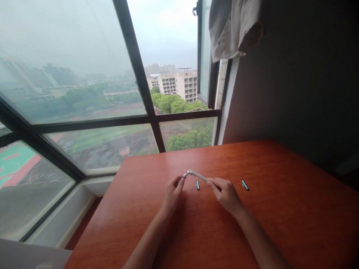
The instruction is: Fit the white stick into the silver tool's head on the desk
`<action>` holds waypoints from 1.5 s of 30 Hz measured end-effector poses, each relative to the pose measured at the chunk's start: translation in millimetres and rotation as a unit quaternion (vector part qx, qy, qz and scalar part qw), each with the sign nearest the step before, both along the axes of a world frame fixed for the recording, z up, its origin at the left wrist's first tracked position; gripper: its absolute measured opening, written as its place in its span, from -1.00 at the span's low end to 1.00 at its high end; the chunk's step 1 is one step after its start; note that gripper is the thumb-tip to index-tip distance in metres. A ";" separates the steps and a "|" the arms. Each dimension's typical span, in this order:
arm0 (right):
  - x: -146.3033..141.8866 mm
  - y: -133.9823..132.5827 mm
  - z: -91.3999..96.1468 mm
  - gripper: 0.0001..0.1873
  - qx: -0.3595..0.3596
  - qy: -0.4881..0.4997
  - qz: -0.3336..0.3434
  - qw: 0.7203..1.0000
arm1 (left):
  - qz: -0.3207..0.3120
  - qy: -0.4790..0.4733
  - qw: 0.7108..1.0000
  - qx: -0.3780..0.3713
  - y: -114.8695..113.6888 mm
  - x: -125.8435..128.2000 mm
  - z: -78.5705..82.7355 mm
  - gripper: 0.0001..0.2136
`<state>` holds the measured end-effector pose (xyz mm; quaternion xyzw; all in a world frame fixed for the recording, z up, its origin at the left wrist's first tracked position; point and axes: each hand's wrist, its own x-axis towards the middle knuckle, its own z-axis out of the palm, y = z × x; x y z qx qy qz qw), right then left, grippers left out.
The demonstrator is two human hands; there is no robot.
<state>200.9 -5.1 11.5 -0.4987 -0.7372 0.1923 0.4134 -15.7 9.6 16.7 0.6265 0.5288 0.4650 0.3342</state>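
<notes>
Above the table, my left hand is closed in a pinch on a slim silver razor handle. My right hand grips the end of a pale grey razor handle between thumb and fingers. The two handles slant up toward each other and their tips meet between my hands; whether they are joined I cannot tell. Below the grey handle lies a small green-and-black razor head. Another razor head rests to the right of my right hand.
Both forearms reach over a reddish-brown wooden table. Its far edge stands near a dark-framed window with one pane swung open. A grey cloth hangs at the upper right, beside a dark wall.
</notes>
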 end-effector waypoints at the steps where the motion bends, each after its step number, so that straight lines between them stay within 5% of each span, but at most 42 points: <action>1: -0.2 0.0 -0.3 -0.67 -0.001 0.000 0.004 1.000 | 0.001 0.003 1.000 0.001 0.0 -0.1 0.1 -0.68; 45: 1.6 1.8 -1.0 -0.65 0.002 0.002 -0.009 1.000 | -0.035 0.077 0.993 0.084 -4.1 0.4 2.2 -0.74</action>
